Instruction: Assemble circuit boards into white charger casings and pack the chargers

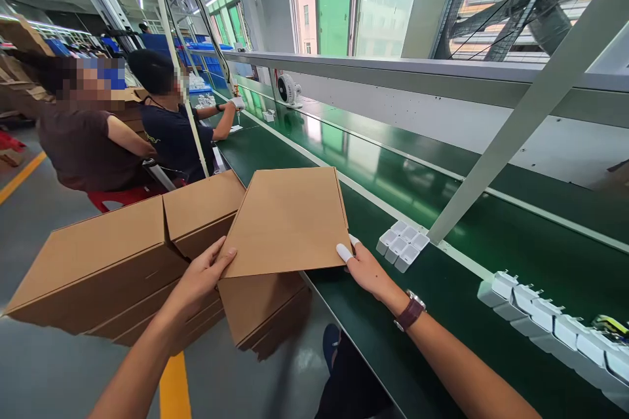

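Observation:
I hold a flat brown cardboard box (289, 219) up over the near edge of a green conveyor table (393, 327). My left hand (204, 275) grips its near left corner, thumb on top and fingers under it. My right hand (363, 265) pinches the near right corner; white finger cots cover its fingertips and a watch is on the wrist. Under and left of the box hang open cardboard flaps (98, 262) of a larger folded carton, and more flat cardboard (265, 311) sits below my left hand.
A small white tray of compartments (401, 245) lies on the belt just right of my right hand. A row of white plug-like parts (555, 324) lines the belt at right. A slanted metal strut (515, 118) crosses above. Two seated co-workers (167, 124) work farther left.

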Available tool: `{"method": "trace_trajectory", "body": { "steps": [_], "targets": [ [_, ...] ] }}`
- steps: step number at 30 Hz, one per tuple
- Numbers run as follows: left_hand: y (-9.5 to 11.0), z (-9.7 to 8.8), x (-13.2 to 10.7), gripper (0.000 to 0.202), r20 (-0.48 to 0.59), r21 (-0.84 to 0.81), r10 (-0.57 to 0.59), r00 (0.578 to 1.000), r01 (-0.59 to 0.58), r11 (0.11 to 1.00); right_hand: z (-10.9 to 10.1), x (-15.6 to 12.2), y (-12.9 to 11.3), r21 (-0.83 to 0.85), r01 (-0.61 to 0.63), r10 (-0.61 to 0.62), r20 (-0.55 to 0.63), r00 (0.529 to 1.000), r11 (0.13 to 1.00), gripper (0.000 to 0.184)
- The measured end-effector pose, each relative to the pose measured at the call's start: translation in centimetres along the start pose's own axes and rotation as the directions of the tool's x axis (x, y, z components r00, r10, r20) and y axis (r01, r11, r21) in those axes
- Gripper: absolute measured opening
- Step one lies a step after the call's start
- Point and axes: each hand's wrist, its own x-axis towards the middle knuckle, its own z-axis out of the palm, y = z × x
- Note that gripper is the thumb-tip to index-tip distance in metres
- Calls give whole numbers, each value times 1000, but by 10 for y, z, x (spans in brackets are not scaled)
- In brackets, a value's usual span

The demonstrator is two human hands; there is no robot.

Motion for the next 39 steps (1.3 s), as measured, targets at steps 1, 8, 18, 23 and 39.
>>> {"method": "trace_trajectory", "body": {
  "steps": [1,8,18,23,39],
  "targets": [
    [0,0,-2,80,29,-6,-6,1000,7,1000,0,-1,2,44,-30,30,-1,1000,999,59],
    [-6,1,-10,76,27,-52,-26,999,27,998,12,-6,16,116,-12,23,-92,995,993,68],
    [-18,10,-8,72,-96,-94,-106,990,97,991,25,-9,27,288,74,-32,-147,989,955,69],
    [-19,15,-9,79,-133,14,-64,989,66,998,29,-6,35,348,110,-42,-196,980,931,68],
    [-36,13,45,58,-23,387,580,814,-528,756,-41,20,16,-500,374,-286,246,926,782,94]
  ]
}}
